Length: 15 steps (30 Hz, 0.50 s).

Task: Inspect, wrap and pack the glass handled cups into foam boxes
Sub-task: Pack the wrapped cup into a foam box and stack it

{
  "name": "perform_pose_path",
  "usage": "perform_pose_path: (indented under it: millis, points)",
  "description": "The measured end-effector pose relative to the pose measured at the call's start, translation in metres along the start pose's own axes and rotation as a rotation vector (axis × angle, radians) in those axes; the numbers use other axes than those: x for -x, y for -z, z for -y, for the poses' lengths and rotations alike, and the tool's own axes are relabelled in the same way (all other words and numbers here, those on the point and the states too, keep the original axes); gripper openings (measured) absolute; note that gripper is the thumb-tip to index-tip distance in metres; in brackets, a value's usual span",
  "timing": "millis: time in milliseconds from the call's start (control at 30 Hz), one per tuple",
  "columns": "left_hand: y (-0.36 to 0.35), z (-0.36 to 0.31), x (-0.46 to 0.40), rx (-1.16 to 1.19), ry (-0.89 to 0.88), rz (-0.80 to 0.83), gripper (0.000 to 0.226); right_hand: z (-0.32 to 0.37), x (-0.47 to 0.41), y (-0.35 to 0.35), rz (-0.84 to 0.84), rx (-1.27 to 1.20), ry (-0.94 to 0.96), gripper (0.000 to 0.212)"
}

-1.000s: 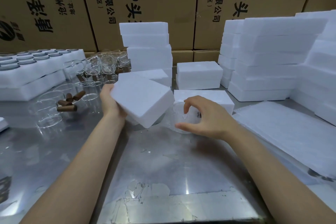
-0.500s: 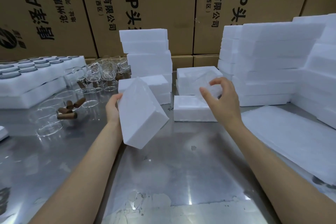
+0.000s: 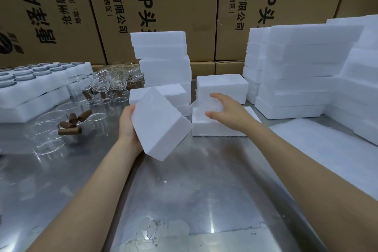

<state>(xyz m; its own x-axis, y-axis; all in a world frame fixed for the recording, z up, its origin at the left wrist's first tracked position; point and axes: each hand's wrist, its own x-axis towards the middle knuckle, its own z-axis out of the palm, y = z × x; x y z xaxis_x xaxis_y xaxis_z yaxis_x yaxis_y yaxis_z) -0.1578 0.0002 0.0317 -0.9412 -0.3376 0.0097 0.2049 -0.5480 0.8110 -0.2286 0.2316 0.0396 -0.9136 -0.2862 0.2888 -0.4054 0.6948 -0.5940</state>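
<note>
Midway, we judged: right hand (image 3: pixel 223 108) pressed a wrapped cup (image 3: pixel 206 102) into the open foam box (image 3: pixel 216 129) — fingers curled round it. Left hand (image 3: pixel 127 125) gripped the tilted foam lid (image 3: pixel 159 122), not yet fitted. Many unwrapped cups (image 3: pixel 106 82) remained far left.

Your worktop and the wall of cartons behind it

You face a scuffed, shiny metal worktop (image 3: pixel 184 200); brown printed cartons (image 3: pixel 163 6) stand stacked behind it.
</note>
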Motion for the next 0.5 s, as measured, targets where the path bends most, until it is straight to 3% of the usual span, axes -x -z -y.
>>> perform_pose_path:
  millis: [300, 500]
  points:
    - [0.002, 0.0, 0.001, 0.026, 0.031, 0.054, 0.03, 0.014, -0.003, 0.002, 0.149, 0.352, -0.019, 0.062]
    - [0.0, 0.002, 0.001, 0.029, 0.04, 0.066, 0.028, 0.015, 0.012, -0.008, 0.054, 0.438, 0.025, 0.06]
